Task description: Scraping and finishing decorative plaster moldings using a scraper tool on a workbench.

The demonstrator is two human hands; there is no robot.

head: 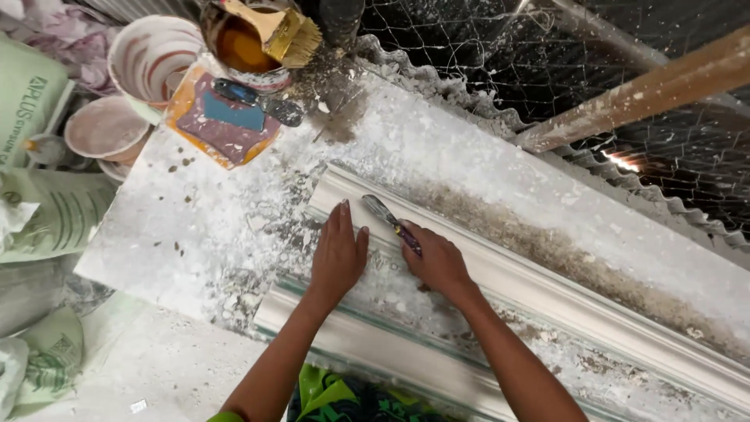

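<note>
A long white plaster cornice moulding [562, 301] lies diagonally across a plaster-crusted workbench [195, 227]. My left hand [337, 254] rests flat on the moulding near its upper left end, fingers together and pointing away from me. My right hand [439, 262] grips a small scraper knife [391, 221] with a dark purple handle, and its metal blade lies on the moulding just right of my left fingertips.
At the bench's far left corner stand a tin of orange liquid with a wide brush [285, 33], a second scraper [258, 100] on an orange card, and stacked plastic bowls [148, 55]. Green-printed sacks [47, 211] lie left. Wire mesh and a wooden pole [641, 98] are behind.
</note>
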